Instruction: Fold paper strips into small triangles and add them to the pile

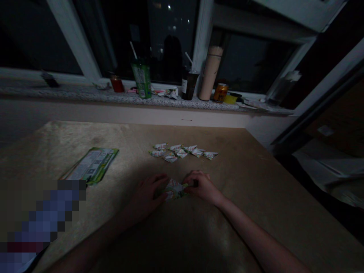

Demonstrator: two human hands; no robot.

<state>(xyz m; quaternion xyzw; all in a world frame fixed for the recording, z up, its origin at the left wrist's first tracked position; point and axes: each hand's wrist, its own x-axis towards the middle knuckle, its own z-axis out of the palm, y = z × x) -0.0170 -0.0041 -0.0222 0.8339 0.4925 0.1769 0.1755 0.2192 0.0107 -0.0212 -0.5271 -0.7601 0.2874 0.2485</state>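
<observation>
Dim tabletop [241, 174] below dark windows [170, 19], left fingers [160, 177] spread, right fingers [196, 176] seemingly pinching a packet [175, 188]

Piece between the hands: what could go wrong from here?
The piece lies in dim shadow between the left hand and the right hand, so its edges might be misjudged. The folded pieces lie just beyond, and a hand sliding forward could perhaps nudge them.

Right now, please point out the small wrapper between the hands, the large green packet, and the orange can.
Small wrapper [175, 187]: head view, middle of its upper surface.
Large green packet [95, 165]: head view, middle of its printed face.
Orange can [220, 93]: head view, front of its side.
</observation>
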